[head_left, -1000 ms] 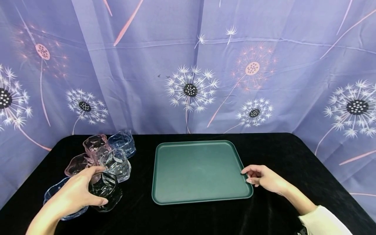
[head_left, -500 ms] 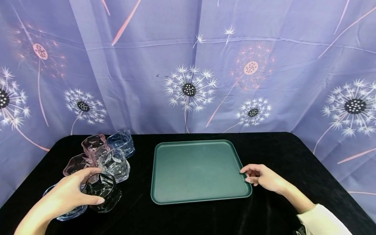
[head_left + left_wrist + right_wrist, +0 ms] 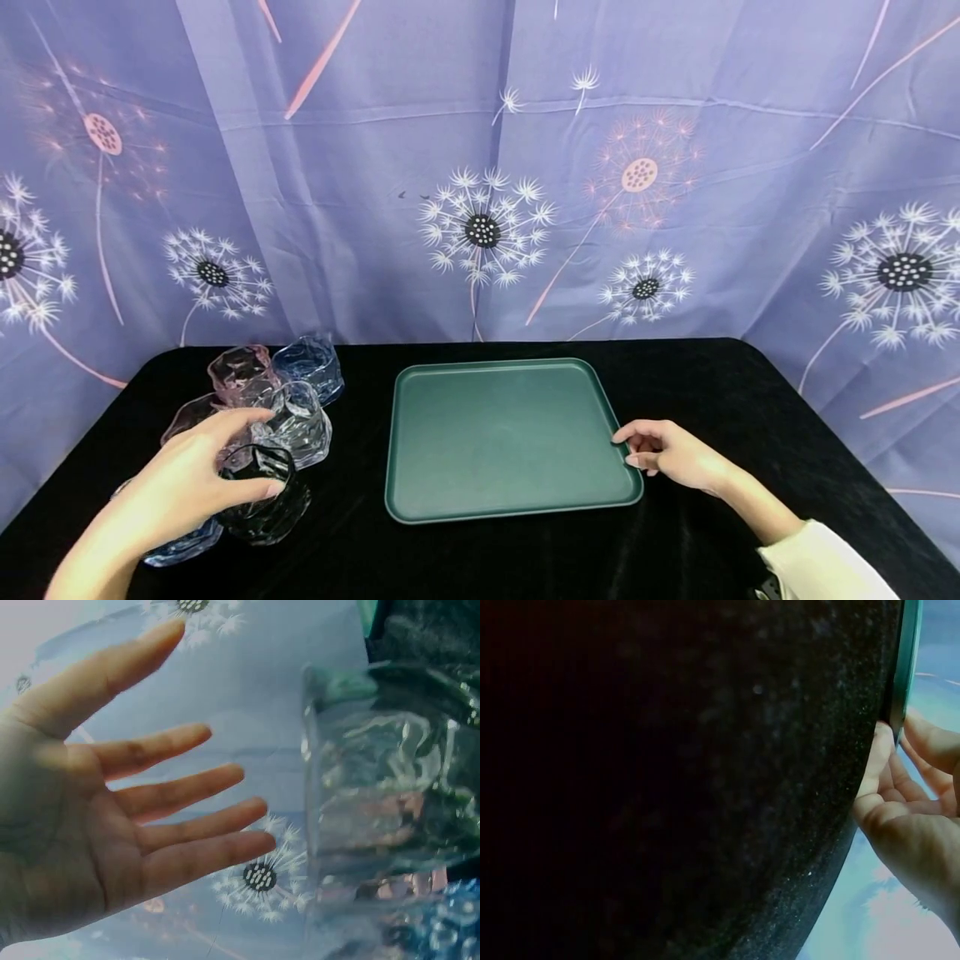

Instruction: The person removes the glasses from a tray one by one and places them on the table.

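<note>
Left hand: your left hand [image 3: 191, 483] hovers at 8 o'clock on the table, fingers straight and spread; the left wrist view shows an open palm [image 3: 71, 825] grasping nothing, just beside the dark glass.
Dark glass: the dark glass [image 3: 264, 496] stands upright right under your fingertips; contact cannot be told.
Blue dish: a blue dish [image 3: 176, 542] lies at 8 o'clock, partly under your hand.
Right hand: your right hand [image 3: 671, 457] rests at 4 o'clock, fingers loosely curled against the tray's right edge, touching the rim and clasping nothing.
Tray: the green tray [image 3: 504, 437] lies flat at the table's centre.
Clear glass: a clear glass [image 3: 298, 421] stands just behind the dark one.
Pink glasses: one pink glass [image 3: 238, 372] at 10 o'clock, another [image 3: 187, 417] left of it.
Blue glass: a blue glass [image 3: 311, 367] is farthest back, touching the pink one.
Table: black cloth [image 3: 712, 383].
Backdrop: purple dandelion curtain [image 3: 480, 167] at 12 o'clock.
</note>
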Demonstrator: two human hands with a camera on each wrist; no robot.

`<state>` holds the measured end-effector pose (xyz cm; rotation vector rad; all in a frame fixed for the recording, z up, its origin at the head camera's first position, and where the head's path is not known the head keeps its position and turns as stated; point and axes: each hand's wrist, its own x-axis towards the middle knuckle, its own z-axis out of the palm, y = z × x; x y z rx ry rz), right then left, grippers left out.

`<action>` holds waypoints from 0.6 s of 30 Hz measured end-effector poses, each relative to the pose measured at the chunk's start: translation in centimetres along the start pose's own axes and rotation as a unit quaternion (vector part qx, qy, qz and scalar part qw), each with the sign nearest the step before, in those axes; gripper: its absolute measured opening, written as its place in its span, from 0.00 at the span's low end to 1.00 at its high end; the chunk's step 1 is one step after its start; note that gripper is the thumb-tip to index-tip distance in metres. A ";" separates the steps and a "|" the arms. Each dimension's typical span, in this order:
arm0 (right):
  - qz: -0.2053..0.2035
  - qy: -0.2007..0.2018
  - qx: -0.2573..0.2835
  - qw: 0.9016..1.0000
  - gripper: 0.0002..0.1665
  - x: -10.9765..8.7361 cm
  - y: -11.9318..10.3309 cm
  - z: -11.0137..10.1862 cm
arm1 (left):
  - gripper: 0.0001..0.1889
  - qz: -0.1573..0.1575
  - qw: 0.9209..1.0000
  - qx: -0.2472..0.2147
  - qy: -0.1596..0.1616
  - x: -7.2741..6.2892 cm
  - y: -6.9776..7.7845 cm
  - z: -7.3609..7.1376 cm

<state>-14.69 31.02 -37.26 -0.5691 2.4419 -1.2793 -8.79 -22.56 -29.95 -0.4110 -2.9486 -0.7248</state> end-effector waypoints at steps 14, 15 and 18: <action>-0.001 -0.004 -0.015 1.000 0.15 0.2 -0.1 0.0 | 0.31 0.041 0.999 -0.015 0.015 3.9 4.3 2.7; 0.000 -0.005 -0.016 1.000 0.15 0.2 -0.1 0.0 | 0.30 0.048 0.999 -0.012 0.018 4.2 4.6 3.0; 0.002 -0.008 -0.020 1.000 0.14 0.3 -0.2 -0.1 | 0.28 0.059 0.998 0.001 0.032 5.1 5.4 4.0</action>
